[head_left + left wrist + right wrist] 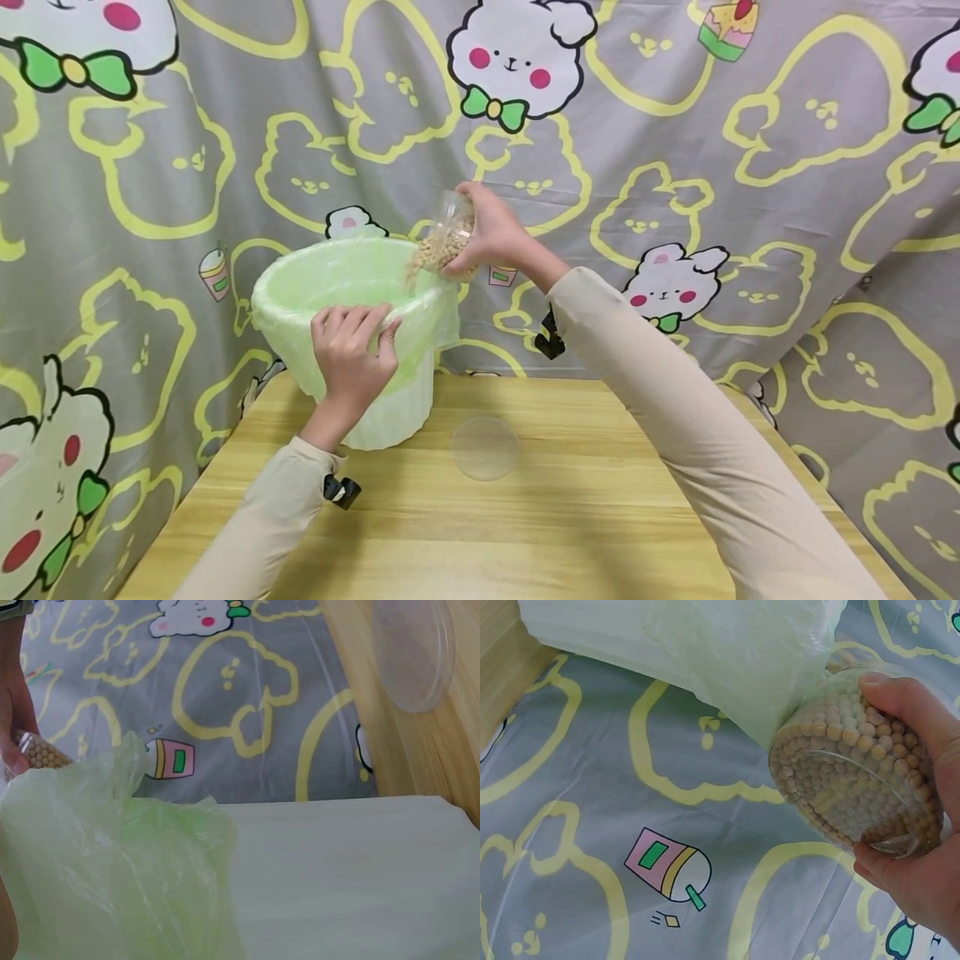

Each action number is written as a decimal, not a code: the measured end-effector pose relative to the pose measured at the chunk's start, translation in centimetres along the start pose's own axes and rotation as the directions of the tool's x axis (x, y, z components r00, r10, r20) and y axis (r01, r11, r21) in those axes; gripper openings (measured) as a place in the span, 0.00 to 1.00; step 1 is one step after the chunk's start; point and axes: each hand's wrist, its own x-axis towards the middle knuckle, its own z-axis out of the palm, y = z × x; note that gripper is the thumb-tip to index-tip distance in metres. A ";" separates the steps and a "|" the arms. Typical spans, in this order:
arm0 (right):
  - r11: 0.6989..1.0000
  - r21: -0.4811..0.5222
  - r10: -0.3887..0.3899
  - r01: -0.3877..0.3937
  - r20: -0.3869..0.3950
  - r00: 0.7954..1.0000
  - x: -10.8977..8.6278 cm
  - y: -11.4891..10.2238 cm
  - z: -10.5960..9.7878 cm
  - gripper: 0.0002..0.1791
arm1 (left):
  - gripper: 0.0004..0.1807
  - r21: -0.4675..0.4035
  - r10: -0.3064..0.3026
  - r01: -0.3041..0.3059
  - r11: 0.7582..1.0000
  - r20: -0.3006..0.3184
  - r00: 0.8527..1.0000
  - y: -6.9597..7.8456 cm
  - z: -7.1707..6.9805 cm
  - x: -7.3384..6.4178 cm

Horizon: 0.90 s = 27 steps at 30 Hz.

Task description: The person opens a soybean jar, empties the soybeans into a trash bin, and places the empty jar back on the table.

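My right hand (495, 229) grips a clear plastic jar (450, 212) of small tan soybean-like beans (840, 735), tipped over the rim of a white trash can (408, 408). Some beans (412, 271) spill from its mouth into the can. A thin pale green trash bag (150, 855) lines the can and folds down over its outside. With fingers bent over the near rim, my left hand (352, 354) holds the can and bag edge. In the right wrist view, thumb and fingers press the jar on either side of its base, which faces the camera. The can's bottom inside is hidden.
A round clear lid (485, 448) lies on the wooden table (570, 517), right of the can. Behind the table hangs a grey curtain (645, 142) printed with cartoon animals, close to the can's far side.
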 end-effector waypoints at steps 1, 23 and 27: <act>1.000 -0.008 -0.001 0.001 -0.001 1.000 0.0 0.0 0.0 0.63 | 0.08 0.000 0.000 0.000 1.000 -0.001 1.000 0.0 0.0 0.0; 0.998 -0.056 0.027 -0.026 0.024 0.999 0.1 -0.1 0.0 0.67 | 0.08 -0.011 0.002 -0.002 1.000 -0.006 1.000 0.0 0.0 -0.1; 0.998 -0.054 0.030 -0.028 0.024 0.999 0.1 -0.1 0.1 0.68 | 0.08 -0.011 0.002 -0.002 1.000 -0.005 1.000 0.0 0.0 0.0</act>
